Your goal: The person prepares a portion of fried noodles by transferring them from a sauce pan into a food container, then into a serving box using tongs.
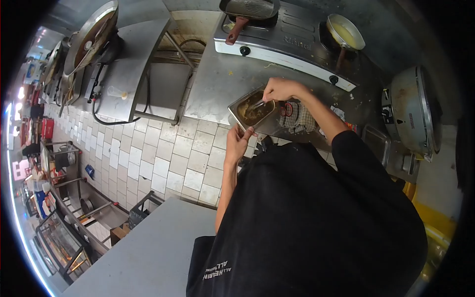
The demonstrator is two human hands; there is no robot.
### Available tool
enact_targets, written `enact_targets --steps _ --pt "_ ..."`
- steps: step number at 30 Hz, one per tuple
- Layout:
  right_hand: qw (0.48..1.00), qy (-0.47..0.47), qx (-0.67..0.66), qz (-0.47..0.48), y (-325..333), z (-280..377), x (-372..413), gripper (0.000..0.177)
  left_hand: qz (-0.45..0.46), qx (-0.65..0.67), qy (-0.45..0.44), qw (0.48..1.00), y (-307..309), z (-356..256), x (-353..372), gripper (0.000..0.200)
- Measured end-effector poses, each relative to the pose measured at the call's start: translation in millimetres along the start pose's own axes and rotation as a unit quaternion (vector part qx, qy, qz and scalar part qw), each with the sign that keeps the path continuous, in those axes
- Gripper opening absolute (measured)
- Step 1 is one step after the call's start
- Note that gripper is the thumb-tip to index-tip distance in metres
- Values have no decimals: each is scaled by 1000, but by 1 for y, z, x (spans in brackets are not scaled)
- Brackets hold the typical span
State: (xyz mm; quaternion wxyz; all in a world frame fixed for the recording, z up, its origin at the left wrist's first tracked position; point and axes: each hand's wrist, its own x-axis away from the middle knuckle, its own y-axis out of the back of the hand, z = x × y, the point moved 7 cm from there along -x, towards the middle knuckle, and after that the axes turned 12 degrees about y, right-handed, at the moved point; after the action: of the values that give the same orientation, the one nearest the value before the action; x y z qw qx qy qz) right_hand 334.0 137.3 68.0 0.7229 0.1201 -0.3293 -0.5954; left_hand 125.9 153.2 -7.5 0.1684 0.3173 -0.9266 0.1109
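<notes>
A rectangular metal container [234,112] with a brown, wet-looking mixture [251,113] inside is at the front edge of the steel counter [205,94]. My left hand [239,141] grips its near rim, thumb and fingers closed on the metal. Over the container's right side, my right hand [279,90] is closed round a metal utensil [258,104], whose lower end dips into the mixture. Just right of the container lie red-handled scissors [287,109] and a checkered cloth [302,119].
Behind the counter stands a gas stove [277,57] with a grill pan [252,8] and a small pan of yellow liquid [346,30]. A large round metal cooker [413,111] is at the right. Another steel table [129,64] stands left, across a tiled floor [168,153].
</notes>
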Motion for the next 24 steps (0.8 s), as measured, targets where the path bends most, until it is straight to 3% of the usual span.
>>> enact_targets --steps 1,2,4,6,8,10,12,13,14,16,17,18,20,22,23,24 --pt "989 65 136 -2 -21 -37 -23 20 1 10 -2 1000 -1 0 -3 14" --pt "963 -59 258 -41 -39 -44 -26 19 2 19 -4 1000 -1 -1 -5 15" --pt "983 76 165 16 -36 11 -15 18 5 26 5 1000 -1 -10 -5 14" --pt "999 23 28 -5 -3 -18 -9 18 6 7 10 1000 1 -12 -2 15" --pt "974 -42 218 -48 -33 -37 -22 18 14 5 9 1000 -1 -8 -6 15" --pt "983 64 171 34 -42 0 -19 20 27 -2 2 1000 -4 -20 -12 16" --pt "997 48 -44 45 -14 -35 -11 21 8 34 3 999 0 -24 -2 14" --pt "997 73 -3 -29 -10 -38 -9 20 7 28 12 1000 1 -18 -6 13" --pt "967 23 253 4 -32 -45 -21 20 2 32 11 999 3 -11 -5 13" --pt "977 110 179 30 -52 -15 -19 20 18 -4 23 1000 3 -5 -11 12" --pt "992 90 49 73 -32 -17 -12 20 15 -3 19 1000 5 -8 -15 12" --pt "993 59 -91 50 -15 -21 0 19 20 -46 47 998 7 -8 -7 13" --pt "998 12 66 -1 -25 -51 -12 19 25 -124 86 988 6 -14 -5 16" --pt "989 29 147 6 -50 -7 -12 20 34 -47 50 997 -1 -8 -5 16" --pt "988 86 102 79 -41 -1 -13 20 43 23 9 999 -1 -10 -10 16" --pt "996 77 -15 49 -18 -11 -7 19 41 24 10 999 0 -17 -7 16"
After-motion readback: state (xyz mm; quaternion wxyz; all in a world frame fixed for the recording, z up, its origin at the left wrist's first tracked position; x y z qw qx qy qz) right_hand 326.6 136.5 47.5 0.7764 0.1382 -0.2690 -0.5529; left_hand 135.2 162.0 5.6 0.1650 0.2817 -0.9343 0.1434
